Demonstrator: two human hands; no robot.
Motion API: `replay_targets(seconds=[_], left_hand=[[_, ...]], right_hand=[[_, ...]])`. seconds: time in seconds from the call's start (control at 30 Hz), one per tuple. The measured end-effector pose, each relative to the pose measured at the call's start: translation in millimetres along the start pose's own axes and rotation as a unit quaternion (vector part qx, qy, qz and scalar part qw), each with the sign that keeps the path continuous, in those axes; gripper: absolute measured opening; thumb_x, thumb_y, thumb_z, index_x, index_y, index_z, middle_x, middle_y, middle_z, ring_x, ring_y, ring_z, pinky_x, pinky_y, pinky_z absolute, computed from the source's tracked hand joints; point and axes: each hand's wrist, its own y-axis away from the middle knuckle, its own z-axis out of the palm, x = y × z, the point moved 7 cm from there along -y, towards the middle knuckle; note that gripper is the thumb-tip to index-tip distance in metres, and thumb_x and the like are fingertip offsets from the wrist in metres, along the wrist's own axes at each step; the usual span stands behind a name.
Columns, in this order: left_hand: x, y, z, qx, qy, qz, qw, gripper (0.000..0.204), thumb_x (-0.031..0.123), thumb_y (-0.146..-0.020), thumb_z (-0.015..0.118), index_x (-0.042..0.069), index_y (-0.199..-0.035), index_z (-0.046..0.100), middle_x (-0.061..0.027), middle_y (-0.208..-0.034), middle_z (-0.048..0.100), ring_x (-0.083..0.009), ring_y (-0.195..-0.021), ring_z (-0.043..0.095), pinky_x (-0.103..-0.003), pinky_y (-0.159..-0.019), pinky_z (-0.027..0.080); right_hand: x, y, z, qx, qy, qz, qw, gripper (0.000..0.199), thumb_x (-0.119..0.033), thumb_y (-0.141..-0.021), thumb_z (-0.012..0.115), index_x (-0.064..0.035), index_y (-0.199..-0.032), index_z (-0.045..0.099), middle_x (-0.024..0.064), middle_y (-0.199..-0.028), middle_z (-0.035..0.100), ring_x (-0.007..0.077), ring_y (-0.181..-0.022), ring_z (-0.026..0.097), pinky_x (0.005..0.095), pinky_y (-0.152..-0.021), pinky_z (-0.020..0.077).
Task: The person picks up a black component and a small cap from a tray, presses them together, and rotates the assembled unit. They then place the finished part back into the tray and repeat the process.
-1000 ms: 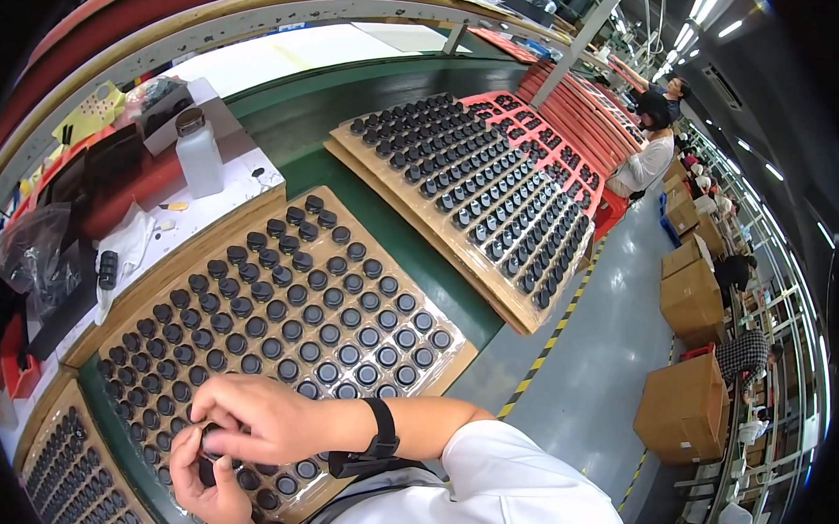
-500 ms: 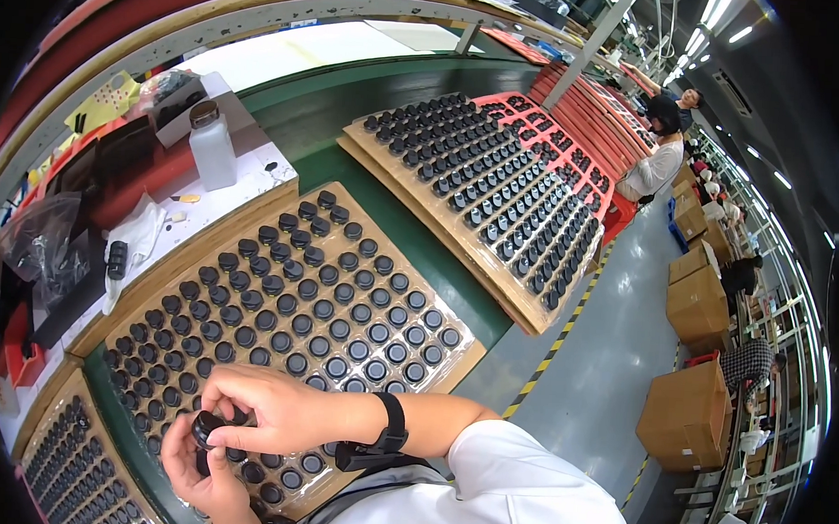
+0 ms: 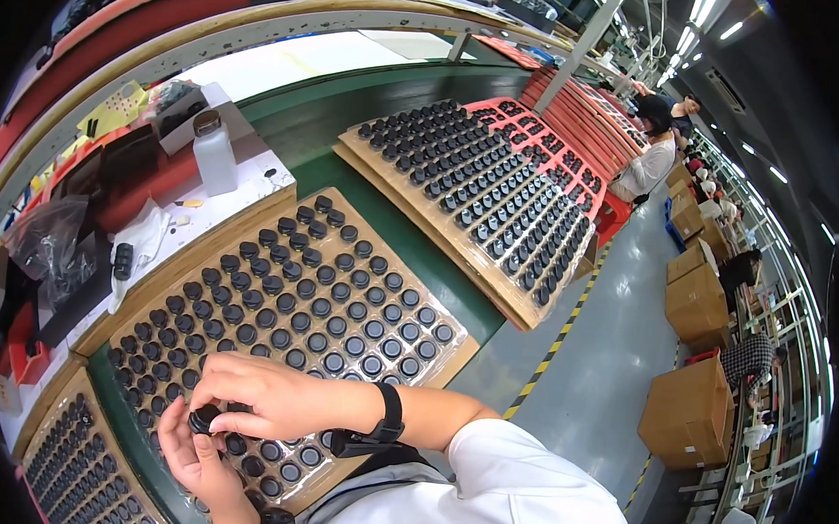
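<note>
Both my hands meet over the near part of a cardboard-backed clear plastic tray (image 3: 462, 355) filled with rows of small black round caps (image 3: 373, 329). Between them is one glossy black round cap (image 3: 204, 419). My right hand (image 3: 256, 397) reaches in from the right, its thumb and fingers pinching the cap from above. From below, my left hand (image 3: 195, 463) curls its fingers around the cap's other side. The cap's underside is hidden by my fingers.
A second loaded tray (image 3: 520, 315) lies farther off on the green bench, beside stacked red trays (image 3: 575, 119). Another tray (image 3: 41, 461) is at lower left. A white bottle (image 3: 215, 159) stands on the side table. Cardboard boxes (image 3: 684, 414) and seated people (image 3: 644, 164) are at right.
Both hands have shifted slightly up and left with the cap between them. The left fingers look a little more spread around it. The view has moved slightly.
</note>
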Motion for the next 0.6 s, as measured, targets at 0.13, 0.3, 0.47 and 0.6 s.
replay_targets(seconds=[0.13,0.3,0.47,0.6], left_hand=[[-1,0,0,0.0,0.016,0.015,1.0,0.045,0.026,-0.09,0.057,-0.003,-0.121,0.042,-0.0069,-0.101,0.058,-0.0047,-0.063,0.042,-0.016,-0.054,0.031],[-3,0,0,-0.01,0.026,0.019,0.999,0.043,0.025,-0.09,0.056,-0.003,-0.12,0.043,-0.0071,-0.1,0.059,-0.0045,-0.062,0.041,-0.016,-0.054,0.031],[0,2,-3,-0.018,0.01,0.004,1.0,0.044,0.027,-0.091,0.055,-0.002,-0.122,0.042,-0.0101,-0.102,0.058,-0.0063,-0.067,0.046,-0.017,-0.057,0.035],[3,-4,11,-0.052,0.008,0.009,0.999,0.041,0.028,-0.092,0.052,-0.002,-0.12,0.043,-0.0121,-0.101,0.059,-0.0068,-0.063,0.045,-0.018,-0.057,0.035]], right_hand=[[-2,0,0,0.003,0.01,0.008,1.0,0.023,-0.009,-0.077,0.066,-0.0053,-0.095,0.053,0.0087,-0.086,0.049,0.0262,-0.082,0.052,0.0349,-0.073,0.0426],[-4,0,-1,0.003,0.022,0.007,1.0,0.022,-0.009,-0.077,0.065,-0.0046,-0.095,0.053,0.0091,-0.086,0.051,0.026,-0.082,0.053,0.0351,-0.073,0.043],[-4,-6,-1,-0.038,0.014,0.013,0.999,0.021,-0.011,-0.079,0.064,-0.0042,-0.096,0.053,0.0091,-0.083,0.05,0.0249,-0.077,0.053,0.0344,-0.067,0.0433],[15,8,-31,-0.073,0.059,0.153,0.984,0.023,-0.01,-0.08,0.065,-0.002,-0.099,0.055,0.0101,-0.091,0.057,0.0189,-0.077,0.06,0.0288,-0.068,0.0502]])
